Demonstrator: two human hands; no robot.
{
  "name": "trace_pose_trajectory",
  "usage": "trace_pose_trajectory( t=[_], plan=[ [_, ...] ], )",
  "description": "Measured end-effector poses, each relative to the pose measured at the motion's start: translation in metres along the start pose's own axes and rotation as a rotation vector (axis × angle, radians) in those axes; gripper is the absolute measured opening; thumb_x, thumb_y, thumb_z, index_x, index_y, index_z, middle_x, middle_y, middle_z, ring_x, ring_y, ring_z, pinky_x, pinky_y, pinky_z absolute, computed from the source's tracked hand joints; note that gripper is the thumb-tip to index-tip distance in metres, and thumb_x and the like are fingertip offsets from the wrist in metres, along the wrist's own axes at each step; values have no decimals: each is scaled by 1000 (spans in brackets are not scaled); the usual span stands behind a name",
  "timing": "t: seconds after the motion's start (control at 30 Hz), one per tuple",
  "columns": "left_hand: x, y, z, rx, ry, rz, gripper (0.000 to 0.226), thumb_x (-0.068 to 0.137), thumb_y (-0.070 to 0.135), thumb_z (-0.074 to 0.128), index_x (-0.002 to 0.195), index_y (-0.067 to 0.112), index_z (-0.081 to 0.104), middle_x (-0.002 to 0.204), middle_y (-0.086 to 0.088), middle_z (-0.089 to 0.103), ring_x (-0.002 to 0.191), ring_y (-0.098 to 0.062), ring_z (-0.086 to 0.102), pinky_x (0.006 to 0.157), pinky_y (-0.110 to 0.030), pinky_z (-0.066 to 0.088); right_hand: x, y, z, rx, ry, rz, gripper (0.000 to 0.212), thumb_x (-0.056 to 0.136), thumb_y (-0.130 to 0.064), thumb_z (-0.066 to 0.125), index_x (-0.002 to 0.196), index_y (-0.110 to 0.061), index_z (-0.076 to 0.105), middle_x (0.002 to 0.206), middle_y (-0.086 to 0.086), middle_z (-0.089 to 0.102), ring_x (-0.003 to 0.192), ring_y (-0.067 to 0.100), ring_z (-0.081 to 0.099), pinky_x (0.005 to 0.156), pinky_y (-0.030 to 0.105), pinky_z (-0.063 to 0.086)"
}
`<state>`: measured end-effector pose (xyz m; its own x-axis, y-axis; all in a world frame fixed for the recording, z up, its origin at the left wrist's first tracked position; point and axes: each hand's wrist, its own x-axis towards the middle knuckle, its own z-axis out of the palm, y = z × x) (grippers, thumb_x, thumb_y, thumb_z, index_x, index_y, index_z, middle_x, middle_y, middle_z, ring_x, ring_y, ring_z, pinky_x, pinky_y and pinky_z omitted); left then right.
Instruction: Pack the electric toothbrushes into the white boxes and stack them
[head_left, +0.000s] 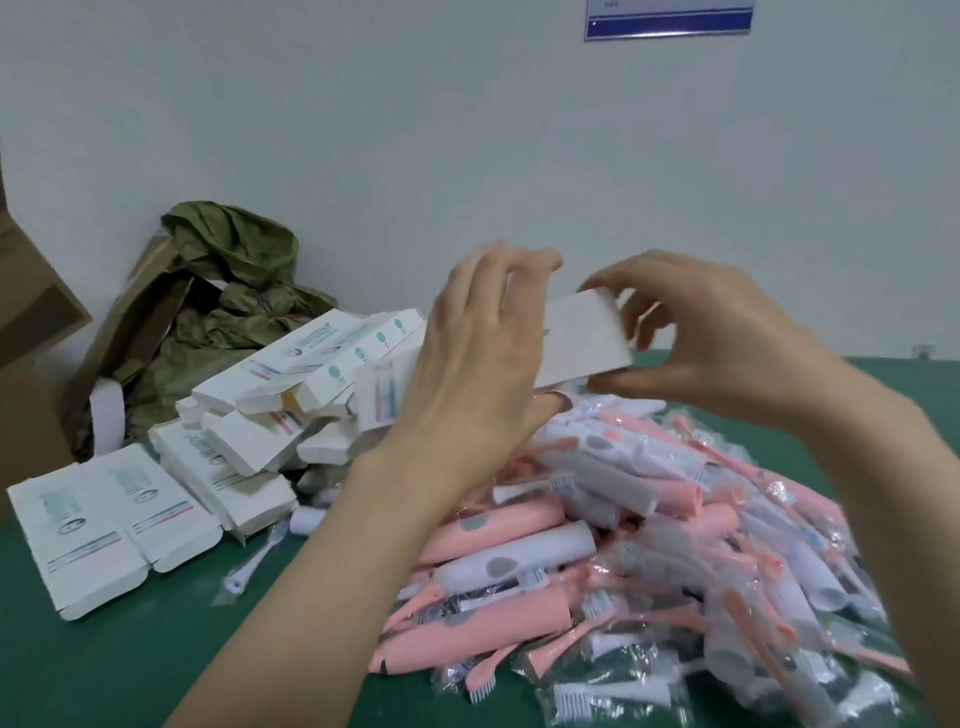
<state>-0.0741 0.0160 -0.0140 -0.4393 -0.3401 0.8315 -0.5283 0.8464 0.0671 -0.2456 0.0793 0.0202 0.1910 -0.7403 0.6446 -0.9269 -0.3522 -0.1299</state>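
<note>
— Holding what, above the toothbrush pile (623, 545)?
— One white box (582, 338), held in the air over the far edge of the pile.
— Gripped how?
— Pinched at the right end by the right hand (727, 353), thumb under, fingers on top. Wrapped at the left end by the left hand (478, 364), fingers curled, a bit blurred.
— Lying which way?
— Long axis across, from hand to hand. Cannot tell if open at the ends.
— And next?
— Probably reaching down for a brush, nearer for the right hand. Later, stacking on the box heap (249, 431), left of the pile.
</note>
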Motion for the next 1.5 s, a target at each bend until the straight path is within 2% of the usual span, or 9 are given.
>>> trace_pose_trajectory(
  t=[0.1,0.27,0.43,0.57,0.8,1.03,1.13,1.3,1.5],
  plan=[
    [-4,1,12,3,61,40,48,69,12,77,111,10,55,111,-7,53,102,-23,40,88,-32,36,-2,45,-11,92,165,253,45,61,-25,82,100,-30,60,89,-16,63,70,-4,59,61,7,43],
    [-34,-42,30,-72,-310,-195,14,87,32,57,94,33,45,94,16,47,91,-3,44,68,-16,31,11,133,24,479,206,850,32,69,-38,81,74,-13,62,66,-2,58,63,14,53,50,13,38],
    [-54,-60,41,-190,-449,-244,7,86,40,56,88,41,49,90,23,49,87,10,45,73,-11,35,26,198,63,417,197,1160,63,68,-33,84,112,5,60,97,15,64,89,23,54,78,29,40],
    [-62,-68,47,-222,-412,-224,11,83,36,59,90,41,52,91,22,52,91,5,47,80,-20,40,22,230,83,171,100,1205,63,69,-26,84,116,7,57,119,18,61,110,30,57,89,31,44],
    [-66,-70,48,-224,-400,-220,17,83,35,56,94,46,49,95,25,49,96,7,44,81,-17,39,-6,244,113,16,-257,1276,28,81,-17,73,85,1,52,93,16,58,81,26,51,65,28,41],
    [-68,-67,50,-267,-370,-230,25,83,30,62,86,50,47,94,26,49,97,8,44,80,-16,40,-13,258,125,-44,-25,1211,28,88,-10,60,109,7,53,106,22,61,94,34,58,65,31,43],
    [-66,-67,48,-273,-354,-230,29,83,29,63,85,52,46,94,26,49,97,8,45,80,-17,41,-11,257,123,-67,-149,1234,22,93,-10,50,106,7,53,99,18,62,81,28,56,46,23,33],
    [-66,-71,49,-265,-375,-244,24,83,30,61,93,48,49,97,27,49,98,9,45,79,-12,36,-14,252,124,-97,-295,1146,26,93,-7,47,67,-8,45,69,4,51,62,16,48,49,22,36],
    [-67,-65,49,-280,-408,-270,21,84,32,58,94,48,48,97,28,48,101,12,42,82,-6,32,-13,235,96,-117,-225,1132,17,85,-12,66,92,2,59,83,11,60,73,23,57,58,26,44]
  ],
)
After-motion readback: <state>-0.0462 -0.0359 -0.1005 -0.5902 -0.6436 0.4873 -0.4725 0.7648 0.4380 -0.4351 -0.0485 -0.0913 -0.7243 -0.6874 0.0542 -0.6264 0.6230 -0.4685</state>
